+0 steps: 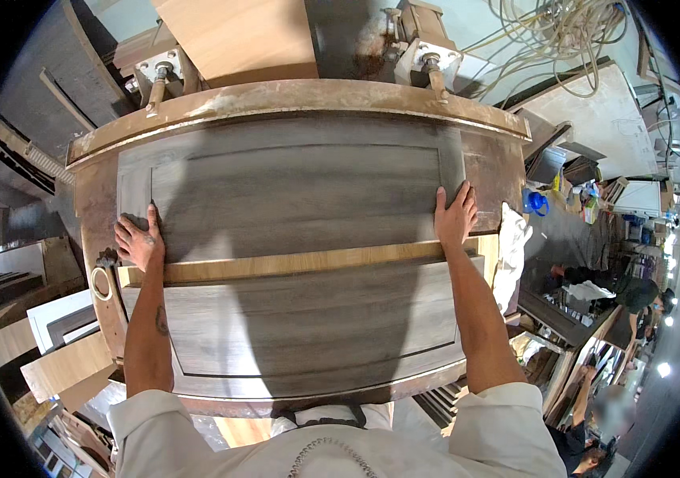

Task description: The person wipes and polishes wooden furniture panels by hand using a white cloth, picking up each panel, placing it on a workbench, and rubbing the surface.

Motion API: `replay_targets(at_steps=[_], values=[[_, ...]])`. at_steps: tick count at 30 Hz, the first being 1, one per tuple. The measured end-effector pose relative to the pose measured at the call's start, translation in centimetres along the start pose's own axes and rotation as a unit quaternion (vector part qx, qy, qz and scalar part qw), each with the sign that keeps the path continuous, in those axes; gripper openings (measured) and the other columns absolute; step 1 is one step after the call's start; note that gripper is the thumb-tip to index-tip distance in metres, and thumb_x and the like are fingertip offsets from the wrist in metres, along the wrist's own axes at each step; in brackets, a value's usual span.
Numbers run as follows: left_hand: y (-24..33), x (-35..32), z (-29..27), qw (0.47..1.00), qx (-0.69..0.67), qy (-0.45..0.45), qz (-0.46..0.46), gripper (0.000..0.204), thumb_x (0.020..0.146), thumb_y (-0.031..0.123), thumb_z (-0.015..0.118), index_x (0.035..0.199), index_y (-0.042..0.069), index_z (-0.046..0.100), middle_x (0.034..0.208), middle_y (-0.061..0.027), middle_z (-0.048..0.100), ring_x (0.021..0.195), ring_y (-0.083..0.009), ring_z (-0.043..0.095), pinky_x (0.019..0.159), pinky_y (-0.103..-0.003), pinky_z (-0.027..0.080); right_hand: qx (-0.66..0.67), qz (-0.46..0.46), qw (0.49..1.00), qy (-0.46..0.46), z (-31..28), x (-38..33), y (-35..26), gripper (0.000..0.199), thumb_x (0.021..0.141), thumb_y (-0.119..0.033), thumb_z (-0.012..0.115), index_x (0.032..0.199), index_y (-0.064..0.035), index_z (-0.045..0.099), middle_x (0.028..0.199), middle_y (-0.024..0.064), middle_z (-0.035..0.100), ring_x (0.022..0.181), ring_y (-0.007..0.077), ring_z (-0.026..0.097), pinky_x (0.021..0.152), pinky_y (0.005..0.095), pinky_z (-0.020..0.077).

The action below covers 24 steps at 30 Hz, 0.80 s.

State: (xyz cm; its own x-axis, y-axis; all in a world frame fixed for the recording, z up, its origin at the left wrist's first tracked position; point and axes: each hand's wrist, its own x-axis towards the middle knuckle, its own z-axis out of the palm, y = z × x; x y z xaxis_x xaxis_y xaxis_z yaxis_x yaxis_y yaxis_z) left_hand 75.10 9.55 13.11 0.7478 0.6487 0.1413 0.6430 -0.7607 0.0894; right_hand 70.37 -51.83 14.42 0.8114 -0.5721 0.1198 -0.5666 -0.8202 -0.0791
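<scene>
A grey wood-grain cabinet door (pixel 292 191) with a recessed frame lies flat on the work table, its far edge by a long wooden beam (pixel 300 94). My left hand (pixel 141 239) grips the door's left edge, thumb on its face and fingers bent at the side. On the opposite edge, my right hand (pixel 455 213) holds it with the thumb on top and fingers along the side. Nearer me lies a second grey door (pixel 316 331). Between the two doors shows a light wood strip (pixel 300 263). Fingers beneath the edges are hidden.
Two piston clamps (pixel 161 76) (pixel 433 64) stand behind the beam. White cloth (pixel 510 255) hangs at the table's right side, near a blue jug (pixel 536 202). Boards (pixel 69 366) are stacked at left. Coiled hoses (pixel 571 32) hang far right. Other people (pixel 635 291) work at right.
</scene>
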Motion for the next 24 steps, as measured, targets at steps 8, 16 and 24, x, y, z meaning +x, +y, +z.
replay_targets(at_steps=[8, 16, 24], values=[[0.4, -0.1, 0.2, 1.0, 0.011, -0.007, -0.004, 0.098, 0.078, 0.08, 0.031, 0.143, 0.006, 0.027, 0.149, -0.016, 0.02, 0.138, -0.031, 0.017, 0.108, -0.055, 0.013, 0.011, 0.004, 1.0, -0.006, -0.3, 0.2, 0.3, 0.076, 0.089, -0.057, 0.043, 0.142, -0.0046, 0.028, 0.143, 0.0178, 0.032, 0.13, 0.0345, 0.031, 0.103, 0.0518, 0.0252], [-5.8, 10.4, 1.3, 0.994, 0.002, -0.107, -0.002, 0.097, 0.08, 0.078, 0.031, 0.144, 0.006, 0.024, 0.148, -0.0183, 0.022, 0.135, -0.0324, 0.023, 0.106, -0.056, 0.017, 0.299, 0.111, 0.903, -0.289, -3.7, 11.9, 6.4, 0.079, 0.088, -0.067, 0.035, 0.133, -0.0031, 0.044, 0.113, 0.0208, 0.061, 0.105, 0.0313, 0.058, 0.094, 0.0471, 0.0396], [0.4, 14.4, -2.3, 0.97, -0.09, -0.223, 0.044, 0.099, 0.08, 0.078, 0.03, 0.144, 0.003, 0.021, 0.148, -0.02, 0.02, 0.136, -0.0339, 0.023, 0.108, -0.052, 0.018, 0.196, -0.023, 0.957, -0.213, 0.3, 13.6, 2.4, 0.076, 0.089, -0.061, 0.039, 0.137, -0.0026, 0.039, 0.137, 0.0213, 0.042, 0.127, 0.036, 0.041, 0.105, 0.0431, 0.03]])
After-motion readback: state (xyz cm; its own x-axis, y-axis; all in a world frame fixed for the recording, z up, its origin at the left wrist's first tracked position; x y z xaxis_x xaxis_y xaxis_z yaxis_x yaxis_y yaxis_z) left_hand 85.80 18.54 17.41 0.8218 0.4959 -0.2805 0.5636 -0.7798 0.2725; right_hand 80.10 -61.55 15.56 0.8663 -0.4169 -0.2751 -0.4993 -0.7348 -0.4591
